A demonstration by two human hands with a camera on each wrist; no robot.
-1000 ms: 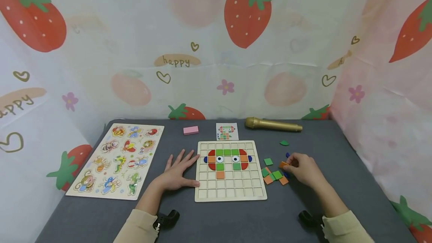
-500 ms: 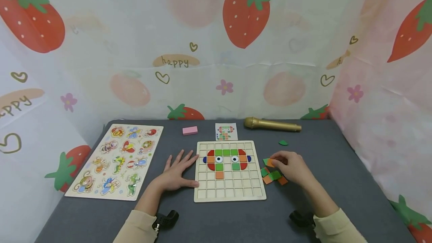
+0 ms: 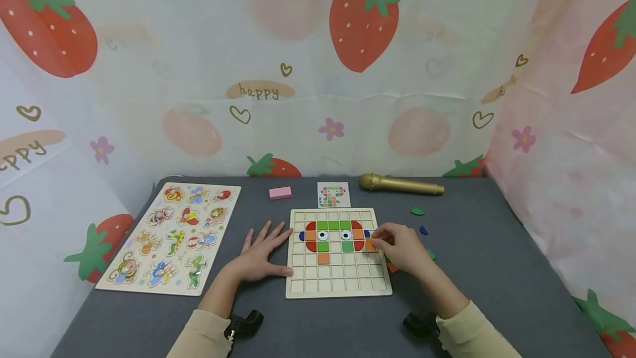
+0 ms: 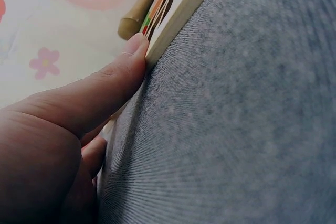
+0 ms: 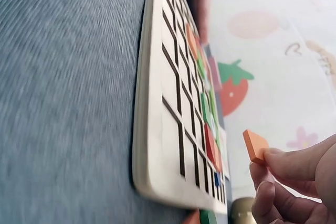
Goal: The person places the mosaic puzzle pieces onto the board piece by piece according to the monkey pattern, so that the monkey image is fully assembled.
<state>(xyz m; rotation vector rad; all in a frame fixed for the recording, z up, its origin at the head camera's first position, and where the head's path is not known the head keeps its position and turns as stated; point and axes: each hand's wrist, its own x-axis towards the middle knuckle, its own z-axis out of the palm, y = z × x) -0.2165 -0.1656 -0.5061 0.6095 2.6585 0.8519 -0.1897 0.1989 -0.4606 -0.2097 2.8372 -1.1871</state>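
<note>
My right hand (image 3: 403, 248) pinches an orange square tile (image 5: 254, 146) between thumb and fingertips, held over the right side of the wooden grid board (image 3: 343, 287). On that board, red, green, orange and blue tiles with two eye tiles form a face pattern, and a single orange tile (image 3: 323, 258) lies below it. Fingers spread, my left hand (image 3: 257, 257) rests on the dark cloth at the board's left side. In the left wrist view its thumb (image 4: 118, 80) touches the board's edge. The right hand partly hides loose green and orange tiles (image 3: 392, 267) beside the board.
A printed card (image 3: 334, 194) lies behind the board, with a pink block (image 3: 280, 193) to its left and a gold microphone (image 3: 402, 184) to its right. An animal puzzle board (image 3: 171, 236) is on the left. Green (image 3: 417, 211) and blue (image 3: 424, 230) pieces lie to the right.
My right hand has carried the orange tile leftward from the loose pieces to above the board's right side. The left hand has stayed in place.
</note>
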